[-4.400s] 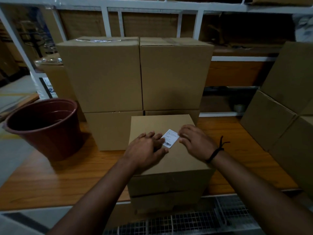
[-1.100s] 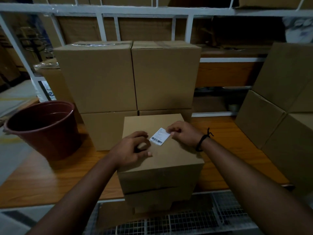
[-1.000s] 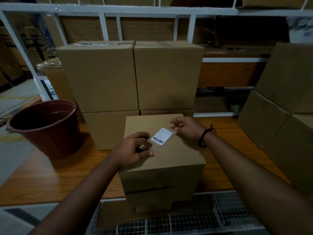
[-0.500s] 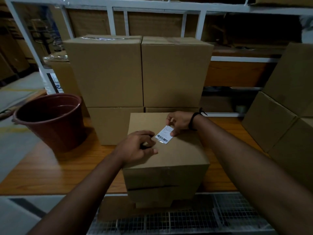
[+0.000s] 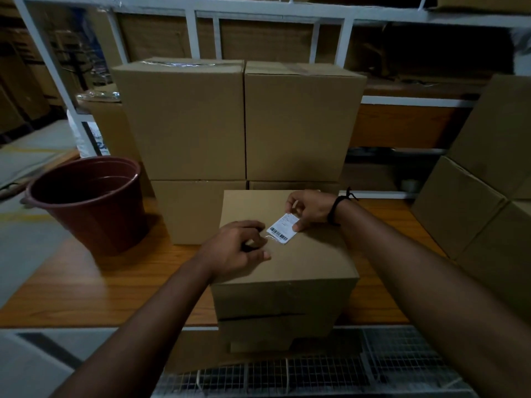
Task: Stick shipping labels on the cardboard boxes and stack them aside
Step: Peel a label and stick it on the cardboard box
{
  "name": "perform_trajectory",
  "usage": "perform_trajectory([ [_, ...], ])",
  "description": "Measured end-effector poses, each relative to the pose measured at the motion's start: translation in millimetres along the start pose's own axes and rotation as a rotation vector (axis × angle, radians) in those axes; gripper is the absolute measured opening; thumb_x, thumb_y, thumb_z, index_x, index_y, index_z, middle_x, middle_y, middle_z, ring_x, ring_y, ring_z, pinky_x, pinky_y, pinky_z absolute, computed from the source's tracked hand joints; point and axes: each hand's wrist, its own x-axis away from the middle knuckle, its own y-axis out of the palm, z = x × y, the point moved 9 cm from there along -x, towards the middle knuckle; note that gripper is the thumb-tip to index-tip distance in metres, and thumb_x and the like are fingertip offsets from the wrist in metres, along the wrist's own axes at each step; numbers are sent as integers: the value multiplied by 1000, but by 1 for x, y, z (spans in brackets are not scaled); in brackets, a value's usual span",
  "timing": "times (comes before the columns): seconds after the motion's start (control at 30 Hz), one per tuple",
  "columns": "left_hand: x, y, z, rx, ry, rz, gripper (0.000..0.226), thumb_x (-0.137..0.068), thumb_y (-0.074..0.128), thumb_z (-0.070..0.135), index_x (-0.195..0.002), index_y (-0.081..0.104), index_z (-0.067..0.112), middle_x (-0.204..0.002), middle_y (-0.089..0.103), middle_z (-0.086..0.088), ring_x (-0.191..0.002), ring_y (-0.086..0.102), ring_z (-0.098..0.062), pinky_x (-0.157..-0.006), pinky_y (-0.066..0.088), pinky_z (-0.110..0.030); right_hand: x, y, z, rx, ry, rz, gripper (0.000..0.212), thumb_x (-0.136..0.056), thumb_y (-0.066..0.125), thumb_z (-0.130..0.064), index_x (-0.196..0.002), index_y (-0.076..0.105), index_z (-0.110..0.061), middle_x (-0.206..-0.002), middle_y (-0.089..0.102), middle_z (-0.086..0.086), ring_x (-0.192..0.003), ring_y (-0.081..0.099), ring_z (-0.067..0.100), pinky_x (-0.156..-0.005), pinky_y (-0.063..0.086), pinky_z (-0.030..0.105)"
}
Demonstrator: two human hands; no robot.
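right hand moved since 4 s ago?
Yes. The right hand, pinching the label, has moved away from the person, toward the far edge of the top of the front box.

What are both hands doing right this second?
Left hand: curled on the cardboard box beside the shipping label; grip cannot be told.
Right hand: pinching the shipping label.

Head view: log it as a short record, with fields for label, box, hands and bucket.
box: closed, nearest the camera
label: white, barcoded, at the box top
right hand: pinches the label's far end
left hand: curled at the label's near corner; grip unclear
bucket: brown, upright, left of the box
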Motion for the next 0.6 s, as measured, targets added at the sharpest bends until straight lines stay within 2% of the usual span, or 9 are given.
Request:
perform_trajectory([
  [0.1, 1, 1, -3, 16, -13, -12, 36, -85, 61, 57, -105, 69, 29, -145, 46, 12, -126, 47, -8, -95, 51, -42, 2, 2, 2, -24, 24, -12, 48, -75, 81, -15, -116, 57, -24, -97, 60, -1, -99, 61, 21, -85, 54, 36],
  [0.23, 1, 1, -2, -6, -12, -8, 33, -87, 63, 53, -109, 69, 30, -145, 46, 13, -126, 45, -8, -95, 50, -42, 6, 2, -2, -18, 11, -5, 43, -77, 80, -16, -113, 58, -24, -95, 59, -4, -97, 59, 17, -76, 51, 28],
  [0.33, 2, 1, -1, -6, -10, -14, 31, -87, 62, 54, -109, 68, 31, -145, 46, 13, -126, 45, -8, -95, 50, -42, 8, 0, -2, -46, 31, 11, 56, -74, 82, -15, -119, 51, -22, -93, 59, -4, -99, 60, 18, -82, 53, 32],
  [0.4, 2, 1, -1, -12, -9, -21, 32, -88, 61, 54, -111, 66, 32, -145, 45, 13, -127, 44, -8, -95, 51, -42, 11, -2, -1, -88, 40, 38, 65, -72, 84, -16, -125, 46, -24, -94, 59, -1, -92, 59, 17, -79, 51, 32],
  [0.5, 3, 0, 1, -11, -12, -17, 32, -89, 62, 52, -111, 67, 30, -146, 44, 11, -127, 44, -9, -95, 51, -42, 20, -9, 3, -17, 30, 187, 60, -70, 86, -23, -119, 53, -23, -105, 55, 0, -87, 51, 11, -63, 42, 21],
  [0.6, 3, -1, 2, -25, -6, -7, 30, -89, 61, 53, -109, 67, 31, -147, 45, 11, -128, 43, -9, -96, 50, -42, 35, -12, 8, 101, 21, 417, 44, -70, 85, -32, -104, 58, -25, -116, 48, -3, -98, 43, 10, -62, 34, 19],
])
